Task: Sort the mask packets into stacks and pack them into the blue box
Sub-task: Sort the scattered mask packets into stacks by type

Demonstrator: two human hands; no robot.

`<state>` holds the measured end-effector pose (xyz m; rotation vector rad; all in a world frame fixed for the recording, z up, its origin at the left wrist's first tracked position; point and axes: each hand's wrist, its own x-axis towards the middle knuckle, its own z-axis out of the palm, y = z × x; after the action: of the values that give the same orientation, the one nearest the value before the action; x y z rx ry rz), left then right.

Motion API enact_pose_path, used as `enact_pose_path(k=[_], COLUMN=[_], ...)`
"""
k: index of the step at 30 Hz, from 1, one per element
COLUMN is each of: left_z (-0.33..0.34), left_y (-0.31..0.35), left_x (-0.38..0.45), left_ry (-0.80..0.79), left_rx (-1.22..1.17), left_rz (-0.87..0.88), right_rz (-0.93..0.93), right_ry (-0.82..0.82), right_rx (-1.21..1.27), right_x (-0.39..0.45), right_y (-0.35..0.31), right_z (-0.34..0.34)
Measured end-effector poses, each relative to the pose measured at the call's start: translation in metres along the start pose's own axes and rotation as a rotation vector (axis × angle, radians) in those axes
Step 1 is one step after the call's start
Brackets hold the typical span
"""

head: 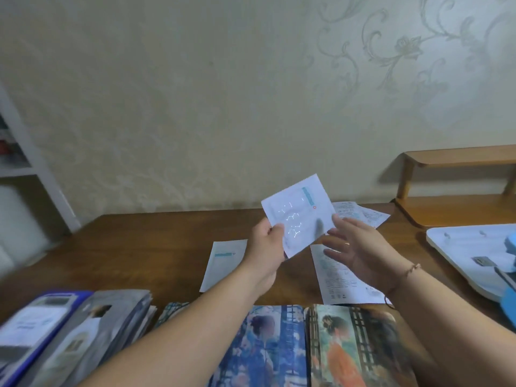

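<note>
- Patterned cream wallpaper (195,93) rises behind a brown wooden worktop (145,247); a small wooden shelf (458,157) stands at the far right, and a white shelving unit (25,152) shows blurred at the left edge
- Left hand (268,247) pinches the lower left edge of a white mask packet (300,213) printed with a teal bar and pale line figures; the packet is lifted clear of the worktop and tilted
- Right hand (360,255) is spread, fingers straight and parted, just beside the packet's right edge; whether a fingertip touches it I cannot tell; it grips nothing; a thin bracelet (410,270) sits on that wrist
- On the worktop: one white packet (223,263) lies flat below the left hand; another white packet with printed text (337,277) lies under the right hand; a few more text-side packets (360,213) lie overlapped near the wall
- Along the near edge, illustrated packets (354,344) with painted figures lie side by side; a thick grey stack (111,325) leans at the left
- Blue box (36,325) sits at the lower left, blurred, with something pale inside
- White tray-like object (469,255) with blue parts lies at the right; not identifiable
- Step in hand, as I judge it: sorting, with this white packet being checked before it joins a stack; packing looks barely begun
- Next move calls for matching its design to the flat white packet with the same teal bar, then laying it squarely on top so the stack stays even
</note>
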<state>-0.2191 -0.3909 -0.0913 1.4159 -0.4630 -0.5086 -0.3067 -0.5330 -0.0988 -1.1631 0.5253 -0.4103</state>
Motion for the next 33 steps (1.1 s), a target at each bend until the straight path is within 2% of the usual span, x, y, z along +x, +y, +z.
enact_pose_path(k=[1, 3, 6, 8, 11, 15, 18, 22, 27, 33], left_z=[-0.002, -0.011, -0.032, -0.052, -0.089, -0.135, -0.153, -0.161, -0.160, -0.156], left_y=[0.004, 0.011, 0.013, 0.019, 0.025, 0.025, 0.018, 0.004, 0.002, 0.003], left_x=[-0.006, -0.015, -0.014, -0.011, -0.010, -0.007, -0.006, -0.006, -0.014, -0.018], left_ry=[-0.041, -0.088, -0.042, 0.042, 0.123, 0.113, 0.109, 0.010, -0.124, -0.094], left_rx=[-0.117, -0.203, -0.087, 0.039, 0.269, 0.813, 1.050, 1.188, 1.343, 1.381], left_rz=[-0.059, -0.121, -0.097, -0.053, -0.045, -0.077, -0.119, -0.178, -0.142, -0.123], right_rz=[0.022, -0.008, -0.059, -0.075, -0.105, -0.127, -0.158, -0.278, -0.367, -0.434], right_ry=[-0.067, -0.073, 0.015, 0.019, 0.006, -0.023, -0.032, -0.024, -0.085, -0.249], right_rx=[0.128, 0.200, 0.143, 0.058, -0.147, -0.495, -0.709, -1.008, -1.373, -1.617], right_x=[0.004, 0.012, 0.023, 0.027, 0.034, 0.057, 0.069, 0.084, 0.091, 0.090], right_y=[-0.002, -0.003, 0.000, 0.000, 0.003, 0.022, 0.037, 0.052, 0.057, 0.069], right_z=[0.005, 0.011, 0.017, 0.027, 0.057, 0.101, 0.126, 0.133, 0.131, 0.140])
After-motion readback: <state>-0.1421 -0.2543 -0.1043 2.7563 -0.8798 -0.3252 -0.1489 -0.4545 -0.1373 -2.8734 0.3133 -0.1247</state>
